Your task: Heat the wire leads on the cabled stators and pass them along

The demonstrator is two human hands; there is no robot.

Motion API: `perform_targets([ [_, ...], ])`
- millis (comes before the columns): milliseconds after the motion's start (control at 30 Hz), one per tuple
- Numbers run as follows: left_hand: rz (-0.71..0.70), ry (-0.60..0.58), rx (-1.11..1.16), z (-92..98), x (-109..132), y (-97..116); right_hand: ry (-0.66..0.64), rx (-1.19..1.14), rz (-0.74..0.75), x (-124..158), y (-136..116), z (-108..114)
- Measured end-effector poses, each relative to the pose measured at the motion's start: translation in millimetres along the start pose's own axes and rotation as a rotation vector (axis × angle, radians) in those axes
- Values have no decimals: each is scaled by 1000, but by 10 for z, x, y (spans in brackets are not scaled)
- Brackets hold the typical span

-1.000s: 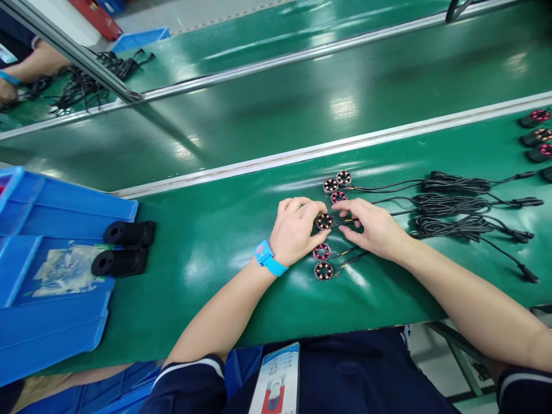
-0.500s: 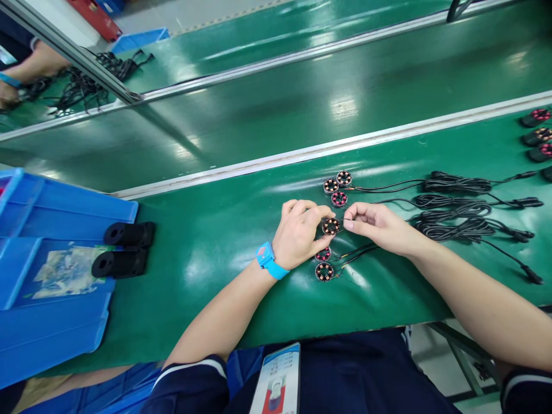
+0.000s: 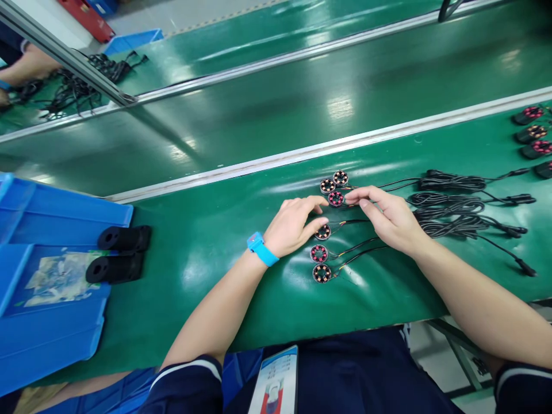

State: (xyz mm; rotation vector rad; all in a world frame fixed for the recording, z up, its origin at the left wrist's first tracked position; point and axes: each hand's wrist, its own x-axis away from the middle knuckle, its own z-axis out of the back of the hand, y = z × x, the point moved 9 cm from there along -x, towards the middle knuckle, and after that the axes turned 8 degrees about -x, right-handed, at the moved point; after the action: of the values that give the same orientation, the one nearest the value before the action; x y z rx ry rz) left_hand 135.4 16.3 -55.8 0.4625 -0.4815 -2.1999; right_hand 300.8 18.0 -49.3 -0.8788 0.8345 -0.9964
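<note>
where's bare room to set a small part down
Bare green table lies between the black parts and left hand, and between the metal strip and bundled cables. It is crowded among the coil rings by the left hand and right hand.

Stator rings by the hands came to six: four wound in copper, two in red. Dark wound cylinders at the right numbered four: two with red windings, one copper, the last cut off at the edge, colour unclear. Cable bundles overlapped; at least three could be told apart. Cable plugs in sight were four. Black mounts were two. Blue bins beside them: at least two. Cable heap top left was uncountable. Hands were two, left hand and right hand; one blue wristband, one badge.
</note>
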Motion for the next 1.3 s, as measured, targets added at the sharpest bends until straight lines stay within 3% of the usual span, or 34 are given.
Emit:
perform_targets([
  [100, -17, -22, -215, -76, -163, -55, 55, 168, 114, -44, -52, 44],
  [200, -35, -52, -345, -187, -266, -95, 20, 313, 179, -76, -24, -45],
  [400, -55, 29, -294, -153, -205, -46, -91, 303, 161, -63, 138, -260],
  [600, -108, 110, -277, -68, -152, 53, -99, 284, 87, -69, 183, -242],
  [767, -126, 240, -306, -3, -125, 84, -126, 142, -45, -82, 227, -224],
  [1000, -139, 246, -278, -14, -132, 125, -151, -283, -330, -66, 401, -246],
  [1167, -165, 247, -260, -11, -134, 198, -87, -458, -376, -89, 437, -226],
  [1300, -184, 203, -268, -30, -116, 192, -98, -426, -384, -71, 466, -236],
])
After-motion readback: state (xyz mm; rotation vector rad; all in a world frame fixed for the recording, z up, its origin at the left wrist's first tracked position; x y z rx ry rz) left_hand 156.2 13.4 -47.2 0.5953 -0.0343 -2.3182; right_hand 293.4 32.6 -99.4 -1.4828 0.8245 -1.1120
